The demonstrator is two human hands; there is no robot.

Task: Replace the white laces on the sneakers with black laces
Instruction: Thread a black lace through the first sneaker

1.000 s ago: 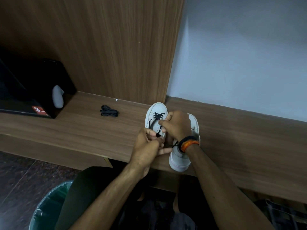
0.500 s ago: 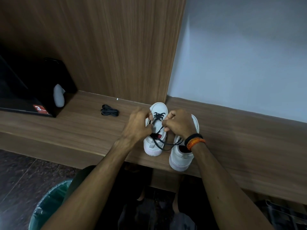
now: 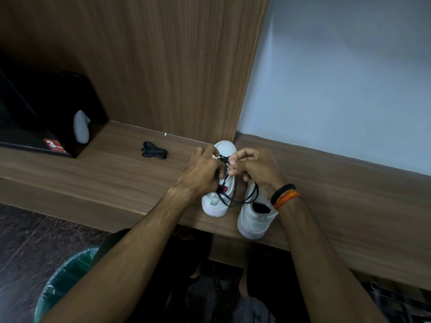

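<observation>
Hands (image 3: 203, 173) (image 3: 256, 169) curled over sneaker (image 3: 218, 197)

Hands (image 3: 233, 169) hide eyelets — bin (image 3: 63, 283) cropped.

Bare forearms; black band (image 3: 282, 191) and orange band (image 3: 286, 198) circle the right wrist.

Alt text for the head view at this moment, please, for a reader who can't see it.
Both hands, left hand and right hand, pinch a black lace over the left white sneaker on a wooden ledge, with the second sneaker beside it. A bundled black lace lies further left.
</observation>
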